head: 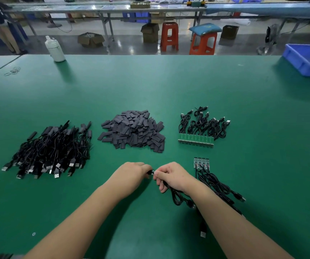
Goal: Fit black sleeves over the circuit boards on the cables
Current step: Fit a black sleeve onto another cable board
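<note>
Bright even overhead light, soft shadows, fisheye edges

black sleeves (132, 130) heaped mid-table

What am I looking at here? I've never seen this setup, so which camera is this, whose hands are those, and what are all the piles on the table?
There is one picture, from a camera worn on a person's head, looking down at their own bare hands over a green table mat. No machine is involved.

On the left lies a heap of black sleeved USB cables. In the middle is a pile of loose flat black sleeves. To the right, a row of cables with bare green circuit boards, and nearer, a smaller bunch of cables with boards.

The left hand and right hand meet at a small dark piece; the right also grips a black cable. What is pinched is too hidden to name.
</note>
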Tool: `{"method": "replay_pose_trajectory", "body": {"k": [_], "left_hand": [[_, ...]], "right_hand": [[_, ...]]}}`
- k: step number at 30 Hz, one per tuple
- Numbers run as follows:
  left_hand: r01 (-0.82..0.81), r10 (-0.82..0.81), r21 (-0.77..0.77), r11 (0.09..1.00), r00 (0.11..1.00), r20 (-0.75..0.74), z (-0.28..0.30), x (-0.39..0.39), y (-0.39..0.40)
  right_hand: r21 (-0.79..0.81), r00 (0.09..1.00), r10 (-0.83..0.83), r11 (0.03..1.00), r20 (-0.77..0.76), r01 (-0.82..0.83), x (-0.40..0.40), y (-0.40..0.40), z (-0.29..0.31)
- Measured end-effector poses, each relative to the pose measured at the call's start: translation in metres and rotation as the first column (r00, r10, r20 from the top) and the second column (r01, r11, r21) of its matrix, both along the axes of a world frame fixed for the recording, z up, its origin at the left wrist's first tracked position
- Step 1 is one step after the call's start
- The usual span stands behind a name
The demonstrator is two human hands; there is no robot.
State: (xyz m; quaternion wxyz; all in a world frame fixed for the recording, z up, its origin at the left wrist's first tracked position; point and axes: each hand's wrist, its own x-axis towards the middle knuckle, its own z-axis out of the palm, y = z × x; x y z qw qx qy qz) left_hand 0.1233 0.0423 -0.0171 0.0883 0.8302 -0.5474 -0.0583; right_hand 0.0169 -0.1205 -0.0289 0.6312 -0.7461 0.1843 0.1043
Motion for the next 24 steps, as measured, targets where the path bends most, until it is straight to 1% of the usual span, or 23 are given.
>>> {"method": "replay_pose_trajectory", "body": {"k": [6, 12, 16, 21, 23, 24], "left_hand": [[-0.04, 0.038, -0.054, 0.998, 0.999, -0.026, 0.001, -0.0055, -0.0014], [-0.051, 0.05, -0.03, 0.998, 0.998, -0.046, 0.0021, -0.0065, -0.0028], [-0.022, 0.022, 0.02, 1.0, 1.0, 0.001, 0.0038, -0.0084, -0.003], [-0.005, -0.002, 0.104, 0.995, 0.998, 0.07, 0.0082, -0.0104, -0.0058], [0.002, -0.01, 0.095, 0.996, 0.997, 0.083, 0.0059, -0.0099, -0.0059], [0.004, -0.007, 0.056, 0.998, 0.998, 0.062, 0.005, -0.0097, -0.0058]], "right_hand": [[0.044, 1.0, -0.01, 0.999, 0.023, 0.009, 0.0001, 0.0005, -0.0015], [0.042, 0.999, 0.02, 0.999, 0.034, -0.021, -0.0021, 0.0004, -0.0001], [0.01, 0.999, 0.048, 0.999, 0.018, -0.048, -0.0008, 0.0005, 0.0017], [0.022, 0.999, 0.042, 0.999, 0.02, -0.043, -0.001, 0.0017, 0.0027], [0.029, 0.999, 0.028, 0.999, 0.025, -0.029, -0.0009, 0.0017, 0.0027], [0.035, 0.999, 0.015, 0.999, 0.029, -0.016, -0.0013, 0.0019, 0.0024]]}}
